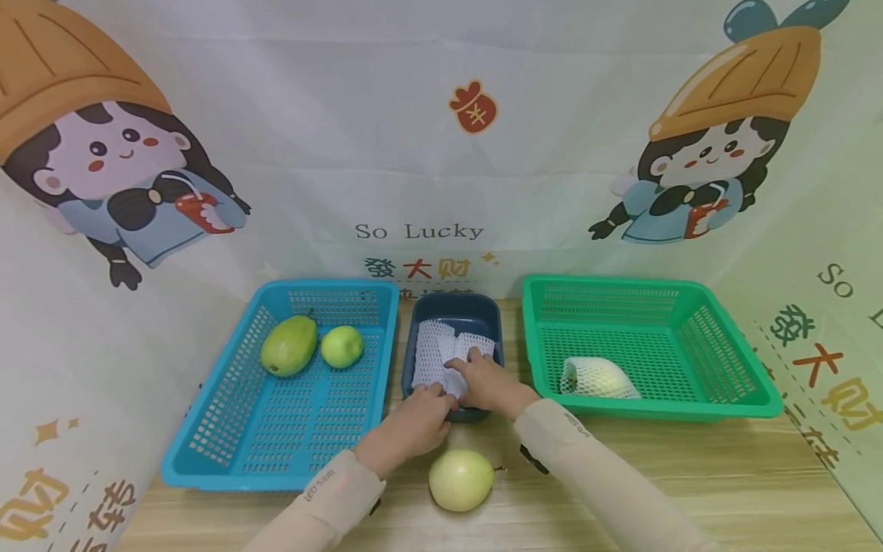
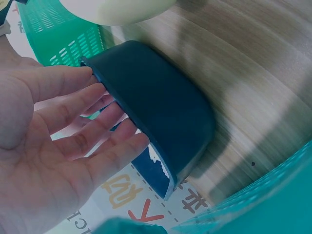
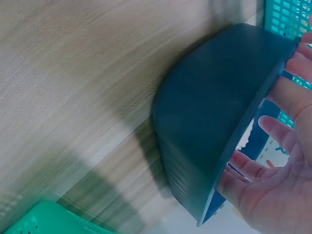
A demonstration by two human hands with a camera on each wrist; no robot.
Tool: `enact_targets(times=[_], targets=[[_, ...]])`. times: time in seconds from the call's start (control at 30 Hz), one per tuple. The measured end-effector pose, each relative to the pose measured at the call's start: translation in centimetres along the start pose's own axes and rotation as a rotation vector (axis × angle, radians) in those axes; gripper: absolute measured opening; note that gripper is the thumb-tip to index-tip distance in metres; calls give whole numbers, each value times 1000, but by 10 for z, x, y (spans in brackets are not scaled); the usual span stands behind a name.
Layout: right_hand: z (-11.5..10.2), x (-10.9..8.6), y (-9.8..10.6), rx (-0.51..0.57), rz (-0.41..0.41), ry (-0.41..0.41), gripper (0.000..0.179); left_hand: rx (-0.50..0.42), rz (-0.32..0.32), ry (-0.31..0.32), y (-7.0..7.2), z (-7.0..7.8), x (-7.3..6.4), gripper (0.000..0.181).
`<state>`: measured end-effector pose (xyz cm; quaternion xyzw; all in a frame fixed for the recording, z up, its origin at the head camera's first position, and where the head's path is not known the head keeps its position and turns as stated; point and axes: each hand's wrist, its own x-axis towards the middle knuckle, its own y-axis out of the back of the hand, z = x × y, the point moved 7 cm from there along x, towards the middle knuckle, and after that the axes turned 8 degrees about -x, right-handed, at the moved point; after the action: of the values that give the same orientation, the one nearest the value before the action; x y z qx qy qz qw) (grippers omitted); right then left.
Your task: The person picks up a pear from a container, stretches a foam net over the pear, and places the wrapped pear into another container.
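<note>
White printed cloth (image 1: 310, 100) backed the wooden table (image 1: 552, 491), where a blue basket (image 1: 303, 418) held two green fruits (image 1: 288, 346) and a green basket (image 1: 655, 408) one netted fruit (image 1: 602, 378). Between them sat the navy bin (image 1: 458, 307), left hand (image 1: 417, 420) and right hand (image 1: 491, 383) over its rim, fingers apart, at the white foam nets (image 1: 429, 353) inside, a pale pear (image 1: 461, 481) just in front

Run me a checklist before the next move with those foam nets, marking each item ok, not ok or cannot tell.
Foam nets in the navy bin: ok, several lie there.
Left-hand grip at the bin: ok, fingers are at its rim.
Net pinched by the right-hand grip: cannot tell, contact is unclear.
Space in the green basket: ok, only one netted fruit lies there.
All fruit netted: not ok, the near pear and two fruits in the blue basket are bare.
</note>
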<state>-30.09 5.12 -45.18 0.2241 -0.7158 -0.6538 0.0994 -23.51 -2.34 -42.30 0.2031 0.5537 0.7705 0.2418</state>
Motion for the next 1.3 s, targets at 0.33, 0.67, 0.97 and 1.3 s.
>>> enact_targets(times=[0.33,0.67,0.97,1.3], targets=[[-1,2,-1,-35,36,35,36,2,12,-4,1,2,0,17],[0,1,6,1,116,47,26,-1,45,-27,2,3,-2,16],[8,-5,24,68,263,1,17,12,44,-20,-1,-1,-1,18],[17,-31,59,130,511,6,9,23,40,-7,-2,-1,0,19]])
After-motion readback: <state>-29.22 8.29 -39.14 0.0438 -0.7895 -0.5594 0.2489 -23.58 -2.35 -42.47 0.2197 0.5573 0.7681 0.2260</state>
